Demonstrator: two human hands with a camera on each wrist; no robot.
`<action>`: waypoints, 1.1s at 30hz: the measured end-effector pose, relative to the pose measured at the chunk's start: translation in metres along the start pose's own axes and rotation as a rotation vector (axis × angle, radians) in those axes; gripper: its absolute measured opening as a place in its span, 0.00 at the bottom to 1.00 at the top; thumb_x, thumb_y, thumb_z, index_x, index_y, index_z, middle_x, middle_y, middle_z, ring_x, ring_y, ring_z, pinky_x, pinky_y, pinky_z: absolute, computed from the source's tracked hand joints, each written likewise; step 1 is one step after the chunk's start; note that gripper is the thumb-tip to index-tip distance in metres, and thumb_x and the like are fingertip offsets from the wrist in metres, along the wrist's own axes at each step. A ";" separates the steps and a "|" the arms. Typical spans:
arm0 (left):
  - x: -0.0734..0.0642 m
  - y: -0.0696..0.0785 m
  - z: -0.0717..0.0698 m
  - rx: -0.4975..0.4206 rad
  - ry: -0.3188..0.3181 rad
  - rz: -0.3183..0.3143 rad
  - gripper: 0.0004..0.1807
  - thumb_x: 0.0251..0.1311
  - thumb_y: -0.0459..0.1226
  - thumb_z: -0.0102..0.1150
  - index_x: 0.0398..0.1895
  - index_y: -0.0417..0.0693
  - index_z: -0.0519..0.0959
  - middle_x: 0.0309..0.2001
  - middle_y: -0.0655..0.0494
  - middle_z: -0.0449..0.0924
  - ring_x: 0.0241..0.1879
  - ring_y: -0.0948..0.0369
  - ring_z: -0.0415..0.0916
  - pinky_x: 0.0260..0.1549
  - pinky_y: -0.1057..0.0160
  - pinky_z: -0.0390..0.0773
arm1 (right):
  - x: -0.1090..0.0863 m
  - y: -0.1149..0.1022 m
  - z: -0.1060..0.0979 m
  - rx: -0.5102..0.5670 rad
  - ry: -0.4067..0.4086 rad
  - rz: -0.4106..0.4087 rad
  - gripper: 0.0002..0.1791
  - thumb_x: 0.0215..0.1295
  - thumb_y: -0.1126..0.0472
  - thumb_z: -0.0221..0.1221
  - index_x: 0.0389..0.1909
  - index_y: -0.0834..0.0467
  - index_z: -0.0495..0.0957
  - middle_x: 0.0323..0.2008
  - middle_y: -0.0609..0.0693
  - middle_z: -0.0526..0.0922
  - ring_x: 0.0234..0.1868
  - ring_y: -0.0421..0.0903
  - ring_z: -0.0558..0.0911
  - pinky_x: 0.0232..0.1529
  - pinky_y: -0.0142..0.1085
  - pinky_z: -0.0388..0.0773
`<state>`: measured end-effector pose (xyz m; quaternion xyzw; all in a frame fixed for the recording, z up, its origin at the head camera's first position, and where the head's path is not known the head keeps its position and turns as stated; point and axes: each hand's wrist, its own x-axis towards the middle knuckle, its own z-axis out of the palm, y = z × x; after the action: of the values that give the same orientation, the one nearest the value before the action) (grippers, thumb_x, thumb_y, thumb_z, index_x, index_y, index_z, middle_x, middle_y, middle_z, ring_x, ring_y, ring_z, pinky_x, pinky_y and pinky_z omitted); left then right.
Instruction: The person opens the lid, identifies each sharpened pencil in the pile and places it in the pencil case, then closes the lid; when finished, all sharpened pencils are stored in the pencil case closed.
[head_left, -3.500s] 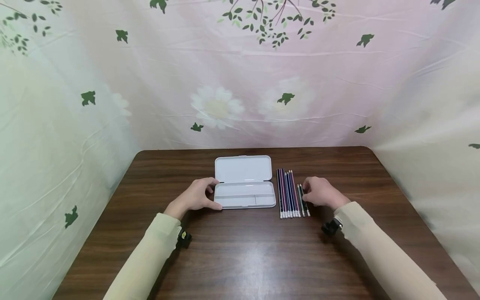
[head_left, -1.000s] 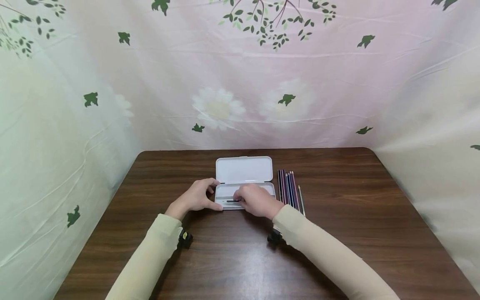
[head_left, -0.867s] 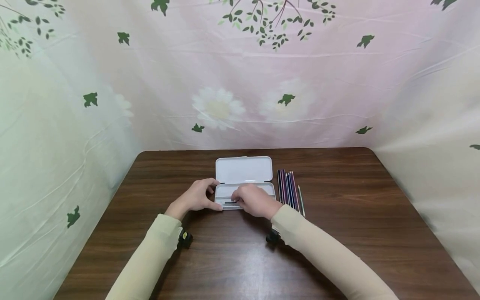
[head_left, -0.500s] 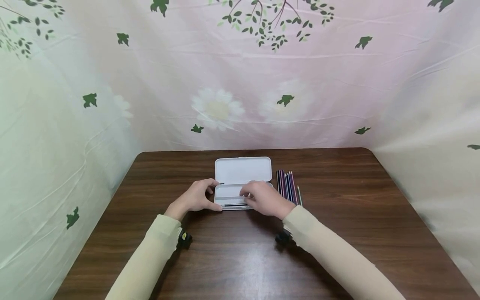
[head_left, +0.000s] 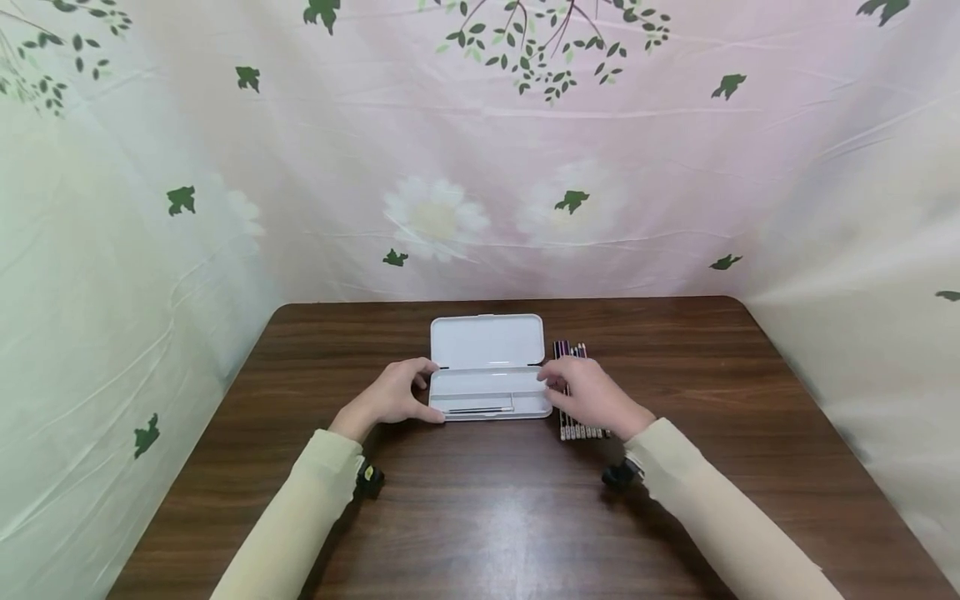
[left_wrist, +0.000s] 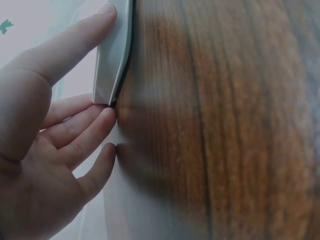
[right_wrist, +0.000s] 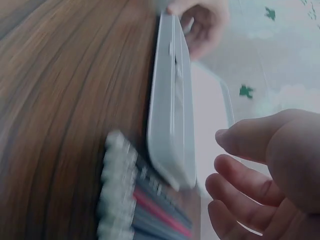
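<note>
A white pencil case (head_left: 480, 382) lies with its lid (head_left: 487, 340) folded back in the head view. One thin dark pencil (head_left: 478, 409) lies in its long front compartment. My left hand (head_left: 392, 390) holds the case's left end, thumb at the front corner and fingers toward the hinge side. My right hand (head_left: 596, 393) hovers over the case's right edge and the pencil row, fingers loosely bent and holding nothing. Several pencils (head_left: 576, 432) lie side by side to the right of the case, eraser ends toward me; the right hand hides their middles.
Everything lies on a dark wood-grain table (head_left: 450, 508) with rounded far corners. Behind it and at both sides hangs a pale cloth (head_left: 480, 150) printed with leaves and flowers. Each wrist carries a small black camera.
The right hand picked a short dark pencil from the row's right end, laid it in the front compartment, let go and moved back right. The left hand stayed at the case.
</note>
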<state>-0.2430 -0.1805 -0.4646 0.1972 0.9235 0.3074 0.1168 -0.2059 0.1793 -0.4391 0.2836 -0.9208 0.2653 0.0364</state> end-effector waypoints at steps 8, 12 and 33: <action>0.000 0.001 -0.001 -0.001 0.003 -0.003 0.49 0.42 0.52 0.88 0.67 0.44 0.76 0.56 0.51 0.81 0.53 0.55 0.78 0.54 0.51 0.80 | -0.027 0.032 -0.012 -0.007 0.030 0.107 0.09 0.65 0.67 0.69 0.46 0.62 0.86 0.39 0.51 0.87 0.37 0.43 0.83 0.41 0.43 0.83; -0.001 0.000 0.000 -0.001 -0.002 -0.001 0.49 0.42 0.53 0.88 0.68 0.43 0.76 0.57 0.50 0.81 0.53 0.55 0.78 0.54 0.51 0.80 | -0.038 0.043 -0.014 -0.026 0.035 0.126 0.09 0.64 0.68 0.70 0.44 0.62 0.85 0.38 0.52 0.87 0.37 0.44 0.84 0.41 0.45 0.83; 0.000 0.002 0.000 -0.006 0.003 -0.003 0.49 0.42 0.53 0.88 0.67 0.43 0.76 0.56 0.51 0.81 0.53 0.55 0.78 0.54 0.51 0.80 | -0.050 0.059 -0.021 -0.067 -0.026 0.285 0.13 0.60 0.68 0.69 0.45 0.65 0.81 0.32 0.52 0.84 0.33 0.47 0.81 0.38 0.47 0.81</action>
<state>-0.2421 -0.1792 -0.4633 0.1950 0.9231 0.3101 0.1167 -0.1981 0.2561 -0.4595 0.1522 -0.9604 0.2333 -0.0043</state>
